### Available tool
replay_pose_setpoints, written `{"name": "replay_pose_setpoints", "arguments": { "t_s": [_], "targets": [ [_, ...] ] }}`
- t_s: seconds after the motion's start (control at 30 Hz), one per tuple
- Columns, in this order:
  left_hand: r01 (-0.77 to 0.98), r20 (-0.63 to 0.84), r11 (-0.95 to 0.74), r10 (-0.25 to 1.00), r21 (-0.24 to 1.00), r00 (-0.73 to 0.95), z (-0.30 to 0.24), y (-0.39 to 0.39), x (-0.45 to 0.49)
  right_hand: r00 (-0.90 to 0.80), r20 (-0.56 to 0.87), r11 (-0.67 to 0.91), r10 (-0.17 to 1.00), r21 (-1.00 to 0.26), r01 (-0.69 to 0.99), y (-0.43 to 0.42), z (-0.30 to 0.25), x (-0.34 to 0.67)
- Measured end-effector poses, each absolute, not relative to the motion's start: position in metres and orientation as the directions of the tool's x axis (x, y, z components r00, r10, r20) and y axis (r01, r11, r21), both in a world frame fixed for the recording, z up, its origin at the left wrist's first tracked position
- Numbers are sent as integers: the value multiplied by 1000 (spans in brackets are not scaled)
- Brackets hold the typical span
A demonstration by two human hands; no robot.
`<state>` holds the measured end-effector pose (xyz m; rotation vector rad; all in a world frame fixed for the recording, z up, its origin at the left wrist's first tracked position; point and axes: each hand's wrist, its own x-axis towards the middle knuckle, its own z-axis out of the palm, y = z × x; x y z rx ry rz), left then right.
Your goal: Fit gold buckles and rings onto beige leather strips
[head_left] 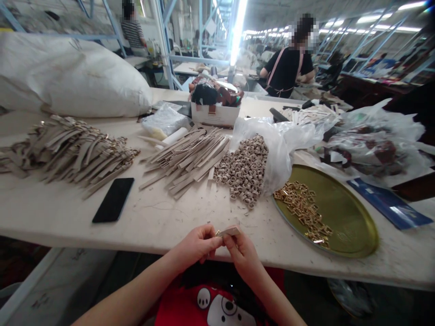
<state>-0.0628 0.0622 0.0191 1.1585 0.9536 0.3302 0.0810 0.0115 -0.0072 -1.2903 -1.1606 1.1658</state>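
Note:
Close together at the table's front edge, my two hands are closed in pinches. Between the fingers of my left hand (203, 243) a small gold buckle (217, 233) peeks out. My right hand (240, 250) grips a beige strap (231, 231), whose near end meets the buckle. Much of the strap and buckle is covered by my fingers. Ahead of my hands lie a pile of flat beige straps (190, 158) and a heap of small beige loops (246, 167). On my right, gold buckles (302, 208) rest in an oval gold-coloured tray (346, 217).
Left, a pile of straps with buckles (78, 149) lies behind a black phone (113, 200). A big white sack (71, 77), a filled white box (215, 115), plastic bags (374, 140) and a blue packet (389, 203) surround the workspace. A person (288, 68) works beyond the table.

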Motion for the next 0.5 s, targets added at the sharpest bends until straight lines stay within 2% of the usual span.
{"name": "replay_pose_setpoints", "arguments": {
  "t_s": [0.2, 0.5],
  "targets": [
    [208, -423, 380, 666, 901, 614, 17, 64, -67, -28, -295, -286, 955, -896, -340, 9, -5, 80],
    [137, -442, 451, 691, 882, 571, 16, 59, -66, -62, -343, -304, 937, -718, -626, 4, 0, 68]
  ]
}}
